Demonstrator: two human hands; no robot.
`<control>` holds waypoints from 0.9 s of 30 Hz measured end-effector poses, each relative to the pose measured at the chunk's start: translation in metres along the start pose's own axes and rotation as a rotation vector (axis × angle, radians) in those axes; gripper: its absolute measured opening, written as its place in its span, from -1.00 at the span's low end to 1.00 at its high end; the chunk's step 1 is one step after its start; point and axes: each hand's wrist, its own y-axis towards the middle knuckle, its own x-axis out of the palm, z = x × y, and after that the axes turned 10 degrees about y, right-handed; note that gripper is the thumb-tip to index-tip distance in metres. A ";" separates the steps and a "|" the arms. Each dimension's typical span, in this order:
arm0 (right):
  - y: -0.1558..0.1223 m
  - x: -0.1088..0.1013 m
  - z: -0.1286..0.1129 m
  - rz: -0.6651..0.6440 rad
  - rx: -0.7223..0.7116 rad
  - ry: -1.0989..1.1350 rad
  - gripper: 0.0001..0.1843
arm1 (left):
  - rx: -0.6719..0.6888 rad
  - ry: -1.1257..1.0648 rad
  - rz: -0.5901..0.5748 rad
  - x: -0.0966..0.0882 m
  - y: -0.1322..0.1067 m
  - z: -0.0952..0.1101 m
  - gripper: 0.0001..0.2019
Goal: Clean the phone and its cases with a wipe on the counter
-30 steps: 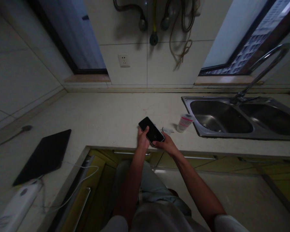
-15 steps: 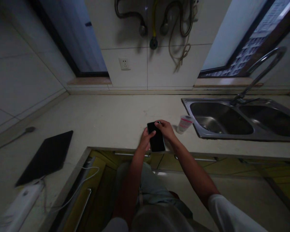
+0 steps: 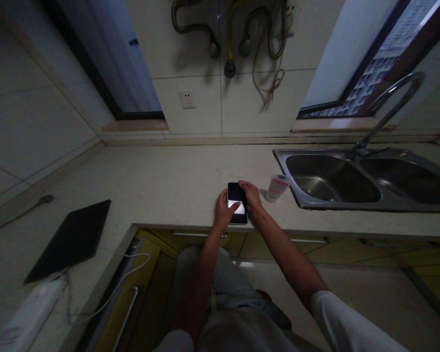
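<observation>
At the near edge of the surface, right above the cabinet fronts, the person holds a phone between both hands. The left hand wraps its left side with the thumb lying across the lit lower part of the screen; the right hand clasps the upper right corner, fingers curled over the top. Both have a closed grip on the phone, which sits low over the surface, though whether it touches cannot be told.

The main risk, as a judgement, is a slip: the phone is a thin, smooth, glossy slab with rounded corners, held close to the edge, and a loosened grip could let it slide off toward the floor. A second risk is the small plastic cup just right of the right hand; it looks light, tapered and easily tipped by a stray wrist, and any liquid in it would run over the pale, matte, stone-like top toward the phone.

To the near left lies a flat dark rectangular tablet, with a white cable trailing over the edge. Farther right, a brushed steel double sink is sunk into the surface, with a curved metal tap over it. Farthest off, glazed wall tiles carry a white socket and hanging hoses.
</observation>
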 end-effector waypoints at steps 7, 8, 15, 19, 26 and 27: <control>-0.017 -0.005 -0.010 -0.147 0.008 -0.075 -0.52 | 0.003 0.221 0.165 0.003 0.003 0.000 -0.49; -0.022 -0.006 -0.011 -0.178 0.011 -0.093 -0.52 | -0.004 0.248 0.189 0.003 0.003 0.001 -0.50; -0.044 -0.025 -0.017 -0.355 0.029 -0.256 -0.59 | 0.009 0.427 0.308 0.002 0.004 0.002 -0.49; -0.044 -0.030 -0.016 -0.427 -0.021 -0.420 -0.55 | 0.034 0.703 0.271 -0.005 0.004 0.007 -0.52; -0.040 -0.032 -0.005 -0.413 -0.060 -0.515 -0.54 | 0.085 1.028 0.238 -0.009 0.001 0.018 -0.47; -0.040 -0.032 -0.004 -0.414 -0.065 -0.520 -0.54 | 0.088 1.063 0.233 -0.008 0.000 0.019 -0.44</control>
